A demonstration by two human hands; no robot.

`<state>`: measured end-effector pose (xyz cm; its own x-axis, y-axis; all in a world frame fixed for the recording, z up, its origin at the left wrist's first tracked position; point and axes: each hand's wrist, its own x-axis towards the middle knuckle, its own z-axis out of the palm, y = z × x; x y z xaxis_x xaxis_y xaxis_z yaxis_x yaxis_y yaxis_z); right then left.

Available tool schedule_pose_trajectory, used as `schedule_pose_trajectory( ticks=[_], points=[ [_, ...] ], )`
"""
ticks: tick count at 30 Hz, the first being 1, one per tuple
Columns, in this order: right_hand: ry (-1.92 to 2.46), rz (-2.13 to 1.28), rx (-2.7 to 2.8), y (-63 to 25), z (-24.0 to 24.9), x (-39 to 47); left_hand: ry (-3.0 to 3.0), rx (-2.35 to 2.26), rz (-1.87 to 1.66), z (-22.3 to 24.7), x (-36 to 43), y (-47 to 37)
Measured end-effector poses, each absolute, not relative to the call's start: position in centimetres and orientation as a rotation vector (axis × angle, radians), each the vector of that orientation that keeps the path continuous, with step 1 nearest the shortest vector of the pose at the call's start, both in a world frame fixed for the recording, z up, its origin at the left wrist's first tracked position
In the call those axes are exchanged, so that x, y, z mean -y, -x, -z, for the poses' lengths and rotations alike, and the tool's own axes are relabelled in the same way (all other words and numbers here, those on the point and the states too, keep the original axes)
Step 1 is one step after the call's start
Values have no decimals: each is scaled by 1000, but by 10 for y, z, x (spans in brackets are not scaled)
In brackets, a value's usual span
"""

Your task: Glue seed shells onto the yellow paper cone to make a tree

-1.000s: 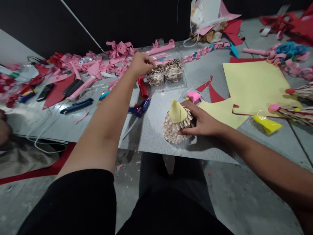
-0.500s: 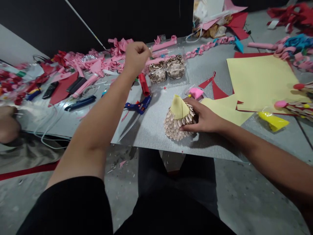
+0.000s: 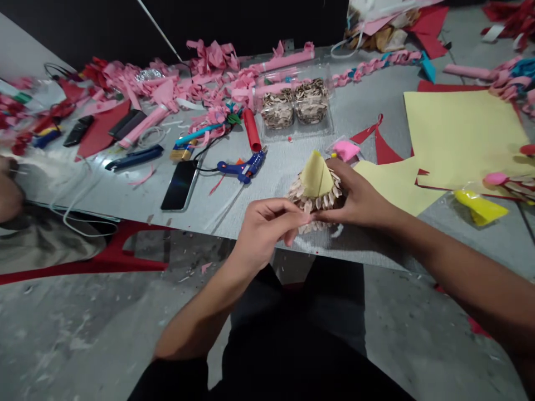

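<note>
A yellow paper cone [image 3: 316, 177] stands near the table's front edge, its lower part covered in overlapping rows of pale seed shells [image 3: 328, 199]. My right hand [image 3: 355, 195] is wrapped round the cone's right side and holds it upright. At the cone's front left, my left hand [image 3: 267, 228] pinches with thumb and fingers, a pale seed shell [image 3: 308, 207] at the fingertips. The fingers hide part of the cone's lower front. Behind the cone, a clear plastic tray [image 3: 330, 125] holds many loose shells in two compartments.
Left of the cone lie a blue glue gun [image 3: 242, 169], a phone [image 3: 179, 186] and a red paper roll [image 3: 251, 129]. Pink paper scraps [image 3: 213, 58] cover the back. Yellow sheets [image 3: 463, 133] and a yellow packet [image 3: 480, 207] lie right. Another person's arm [image 3: 9, 192] rests far left.
My left hand has come from beside the shell tray down to the cone's front, still pinched. My right hand keeps its hold on the cone. The view has shifted slightly.
</note>
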<state>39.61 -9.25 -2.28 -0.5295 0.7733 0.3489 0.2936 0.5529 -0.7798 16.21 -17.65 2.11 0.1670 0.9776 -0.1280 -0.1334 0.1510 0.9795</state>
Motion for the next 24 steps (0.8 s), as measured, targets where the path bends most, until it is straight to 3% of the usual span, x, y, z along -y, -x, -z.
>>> schedule_pose_trajectory(
  ticks=[24],
  points=[
    [833, -848, 2054, -392, 26, 92, -1134, -1140, -1238, -11, 172, -168]
  ],
)
